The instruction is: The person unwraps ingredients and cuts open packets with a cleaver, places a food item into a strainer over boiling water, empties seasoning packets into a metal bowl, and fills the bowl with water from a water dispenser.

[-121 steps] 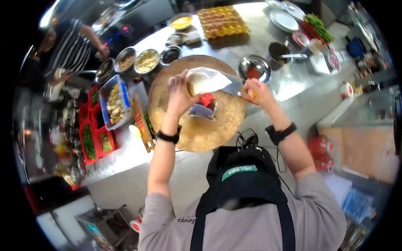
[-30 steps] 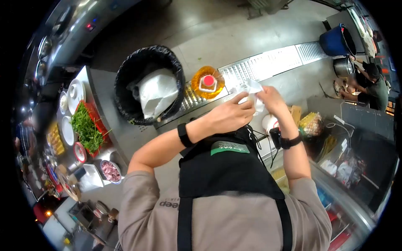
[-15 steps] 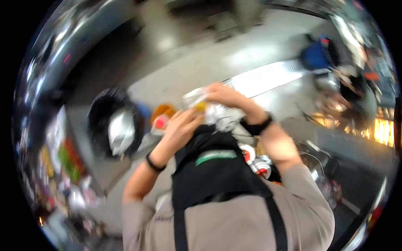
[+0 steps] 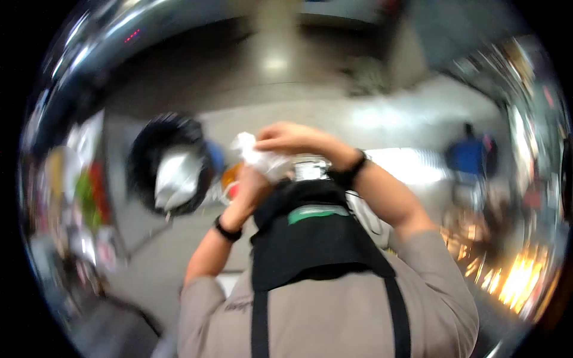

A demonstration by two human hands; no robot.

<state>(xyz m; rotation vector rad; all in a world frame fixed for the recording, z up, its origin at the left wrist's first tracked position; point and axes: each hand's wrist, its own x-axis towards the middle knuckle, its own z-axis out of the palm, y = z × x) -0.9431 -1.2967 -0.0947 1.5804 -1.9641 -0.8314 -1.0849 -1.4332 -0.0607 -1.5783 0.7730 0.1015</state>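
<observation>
A crumpled, translucent white plastic bag (image 4: 258, 158) is bunched between my two hands in front of my black apron. My right hand (image 4: 287, 138) pinches its upper part with bent fingers. Below it, my left hand (image 4: 253, 188) is closed round the lower side of the bag; motion blur hides its fingertips. What the bag contains, if anything, cannot be made out. Just beyond my left hand, partly covered by it, is a round orange thing (image 4: 230, 174) with a red patch.
On the left stands a bin (image 4: 140, 161) lined with black plastic, holding a silvery-white bag (image 4: 179, 179). A blue object (image 4: 216, 156) is beside it. Farther right are a bright floor strip (image 4: 406, 166), a blue container (image 4: 468, 156) and glowing lights (image 4: 519, 274). Colourful packets (image 4: 89, 197) line the far left.
My view has turned. Both hands have come closer together, and the white bag now bunches up above my left hand. The yellow thing seen between my hands earlier is out of sight.
</observation>
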